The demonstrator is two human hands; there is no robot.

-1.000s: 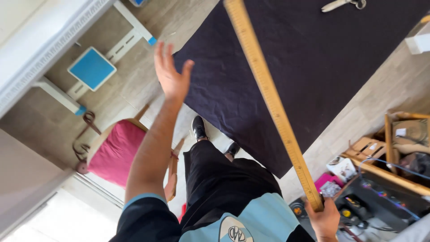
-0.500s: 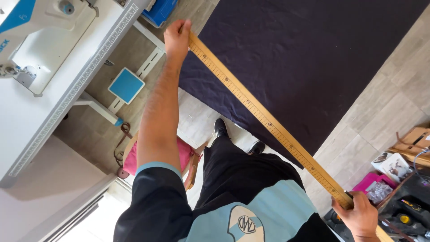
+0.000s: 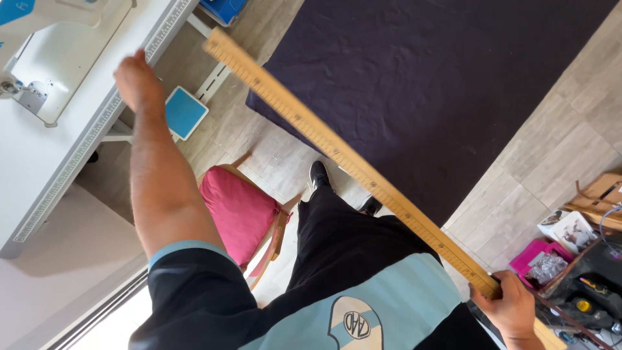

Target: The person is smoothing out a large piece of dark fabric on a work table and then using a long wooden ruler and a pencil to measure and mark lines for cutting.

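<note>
Right now only the right hand (image 3: 512,306) grips the long wooden ruler (image 3: 350,162) slanting above the dark cloth (image 3: 427,84), the left hand (image 3: 137,81) loosely curled and free, so its far end could dip.

A yellow-tan wooden ruler (image 3: 353,165) with dark tick marks crosses a dark purple-black cloth (image 3: 427,84) on pale grey-beige floor tiles (image 3: 551,168). A chair cushion (image 3: 241,214) is bright pink, a pedal (image 3: 184,113) is blue, and the sewing table (image 3: 58,149) is white.
</note>
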